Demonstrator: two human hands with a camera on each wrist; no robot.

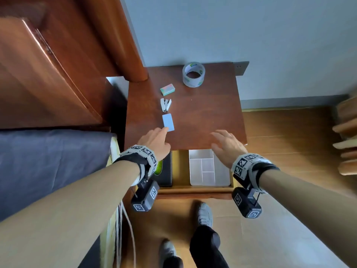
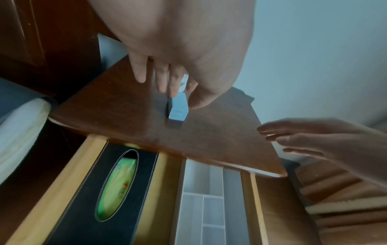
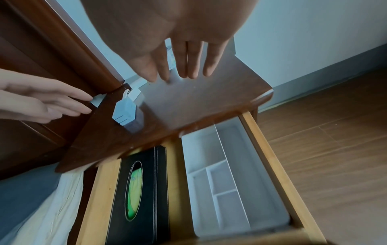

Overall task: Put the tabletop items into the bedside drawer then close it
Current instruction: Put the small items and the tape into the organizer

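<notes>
**Both hands over the bedside table, drawer open**

Left hand: above the front-left part of the table top. Fingers nearly straight, spread a little, reaching toward the near end of the light blue block. In the left wrist view the fingertips and thumb sit close on either side of the block's far end; I cannot tell whether they touch it. No closed grasp is visible.

Right hand: over the front-right edge of the table top, fingers extended and loosely spread, holding nothing. Right wrist view confirms straight fingers hanging above bare wood.

Items on the table top, in a row running from front to back along the left side:
- light blue block, nearest the front edge
- small white stapler, just behind the block
- multicoloured eraser-like block, behind the stapler
- roll of clear tape, at the back, lying flat, apart from the others to the right

Drawer: pulled out below the table's front edge. Inside, on the left, a black tissue box with an oval opening showing green. On the right, a white divided organiser tray; the compartments in view hold nothing.

Bed with dark cover at left; wooden headboard behind it.
</notes>
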